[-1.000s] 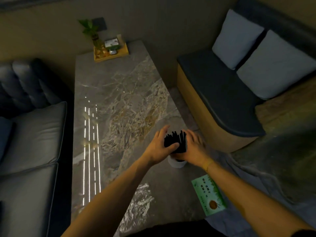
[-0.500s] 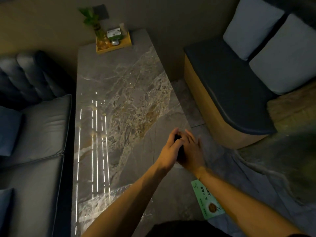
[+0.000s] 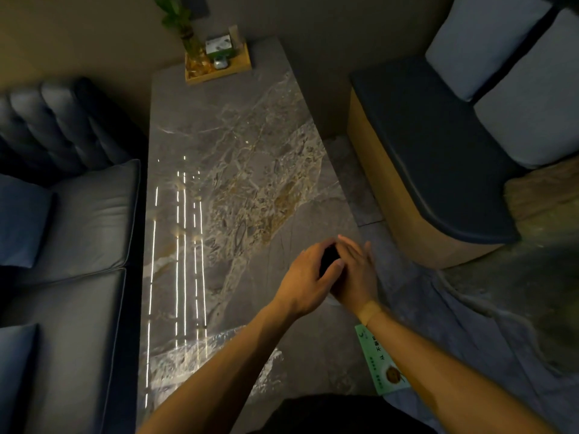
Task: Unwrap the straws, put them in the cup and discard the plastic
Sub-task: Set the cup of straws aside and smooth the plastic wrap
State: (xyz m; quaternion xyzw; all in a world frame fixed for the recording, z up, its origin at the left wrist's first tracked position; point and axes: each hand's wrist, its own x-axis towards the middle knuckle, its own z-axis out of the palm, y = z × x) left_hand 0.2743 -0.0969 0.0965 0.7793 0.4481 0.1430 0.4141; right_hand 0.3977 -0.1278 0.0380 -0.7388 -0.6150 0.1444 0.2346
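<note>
Fingers [image 3: 332,270] of the left hand [image 3: 305,281] curl over a dark bundle of straws [image 3: 329,258], while the right hand [image 3: 355,274] presses flat against the bundle's far side, fingers straight and together, so both hands cup it between them. Only a dark sliver of the straws shows between the palms. Directly beneath the hands, a pale edge of the cup [image 3: 332,300] peeks out under the right wrist, standing on the marble desk [image 3: 225,170] near its right edge; the straws appear to be standing in or just over it, though the hands hide the join.

Judging by this, the straws look largely gathered at the cup, and the step in hand seems to be tidying or settling the bundle. No loose plastic wrapping can be made out around the cup, so whether the discarding is done cannot be told from here.

Both forearms reach forward from the bottom of the view and converge over the cup, wrists nearly touching. A green printed card [image 3: 380,361] lies just nearer the person than the cup, partly under the right forearm.
</note>
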